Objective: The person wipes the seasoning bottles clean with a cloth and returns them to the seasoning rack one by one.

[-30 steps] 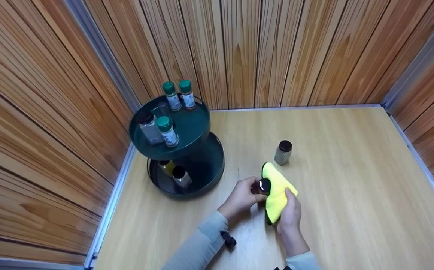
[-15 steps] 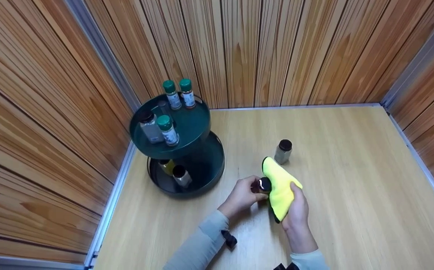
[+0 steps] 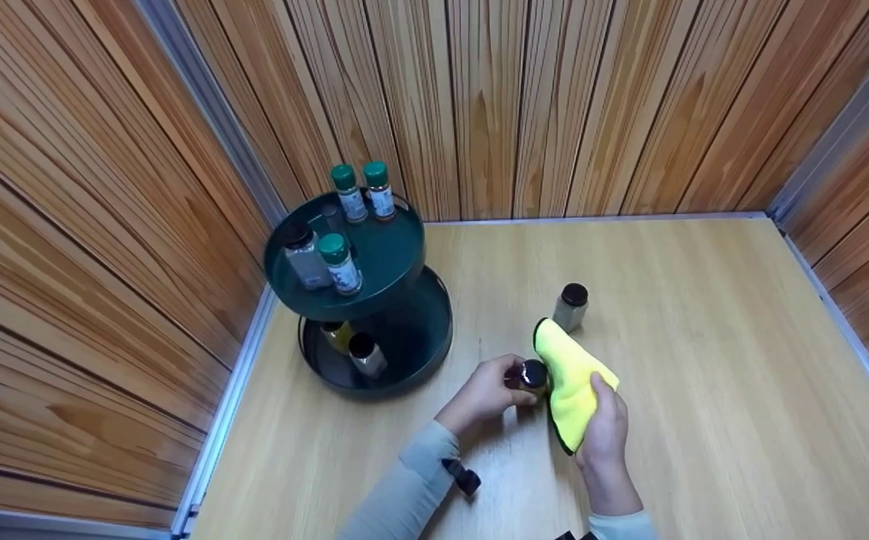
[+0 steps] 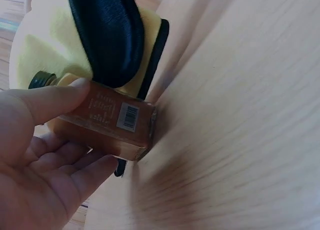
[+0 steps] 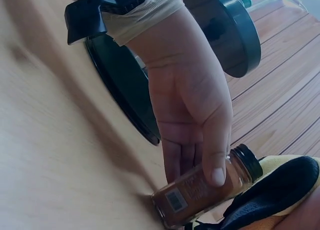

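Note:
My left hand (image 3: 485,391) grips a square glass spice jar (image 4: 107,115) of reddish-brown powder, its thumb lying across the side. The jar has a black lid (image 3: 533,373) and a small barcode label, and its base is close to the tabletop in the left wrist view. To its right, my right hand (image 3: 603,435) pinches a folded yellow cloth (image 3: 570,375) with black edging, thumb on top and the other fingers hidden behind. The cloth's left edge is right beside the jar. Just beyond the cloth stands another jar (image 3: 569,309) with a dark lid and greyish contents.
A two-tier dark green turntable rack (image 3: 404,281) stands at the left. Several jars are on its upper tier, including a green-capped bottle (image 3: 342,266); the lower tier holds a dark-lidded jar (image 3: 368,356) and a yellowish one. Wood-panelled walls (image 3: 479,112) enclose the table.
My right hand has drawn the cloth a little to the right, uncovering more of the jar's lid. My left hand keeps its grip in nearly the same place.

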Tool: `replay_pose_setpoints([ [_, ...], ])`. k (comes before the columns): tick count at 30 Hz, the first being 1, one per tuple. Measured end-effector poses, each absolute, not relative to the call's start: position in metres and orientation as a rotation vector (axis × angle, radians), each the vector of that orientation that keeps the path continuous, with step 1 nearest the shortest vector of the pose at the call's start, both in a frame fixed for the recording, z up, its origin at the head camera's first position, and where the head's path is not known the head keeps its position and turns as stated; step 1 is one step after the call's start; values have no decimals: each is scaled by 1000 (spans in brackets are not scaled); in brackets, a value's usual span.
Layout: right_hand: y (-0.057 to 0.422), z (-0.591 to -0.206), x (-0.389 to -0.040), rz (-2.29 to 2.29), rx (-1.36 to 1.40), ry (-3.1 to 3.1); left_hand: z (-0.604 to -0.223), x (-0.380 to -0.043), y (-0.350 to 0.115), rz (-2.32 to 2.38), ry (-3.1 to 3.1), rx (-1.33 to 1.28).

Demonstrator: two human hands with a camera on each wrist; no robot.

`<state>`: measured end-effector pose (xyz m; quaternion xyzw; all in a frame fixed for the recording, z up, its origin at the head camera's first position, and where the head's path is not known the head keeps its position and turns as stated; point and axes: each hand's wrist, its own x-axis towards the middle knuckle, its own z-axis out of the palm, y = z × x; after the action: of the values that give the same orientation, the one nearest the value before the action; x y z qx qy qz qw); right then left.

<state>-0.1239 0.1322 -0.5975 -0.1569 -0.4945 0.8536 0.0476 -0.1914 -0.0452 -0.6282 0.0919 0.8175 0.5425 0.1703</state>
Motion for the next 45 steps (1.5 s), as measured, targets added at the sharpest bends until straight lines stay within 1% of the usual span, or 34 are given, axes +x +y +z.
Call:
replay_pose_setpoints([
  [8, 141, -600, -124, 2554, -498, -1493, -626, -186, -41, 1531, 2383, 327],
  [12, 144, -601, -125, 2560, -493, -1459, -625, -174, -29, 1487, 2529, 239],
  [16, 144, -601, -127, 2571, -495, -1436, -626, -162, -16, 1419, 2713, 75],
  [20, 144, -600, -127, 2571, -496, -1441, -626, -157, -7, 1406, 2807, -51],
  [23, 143, -601, -127, 2567, -506, -1441, -626, -156, -6, 1437, 2810, -81],
  [32, 143, -601, -126, 2583, -482, -1430, -621, -161, -13, 1467, 2784, 31],
  [45, 139, -597, -127, 2600, -404, -1435, -616, -168, -30, 1406, 2689, 344],
])
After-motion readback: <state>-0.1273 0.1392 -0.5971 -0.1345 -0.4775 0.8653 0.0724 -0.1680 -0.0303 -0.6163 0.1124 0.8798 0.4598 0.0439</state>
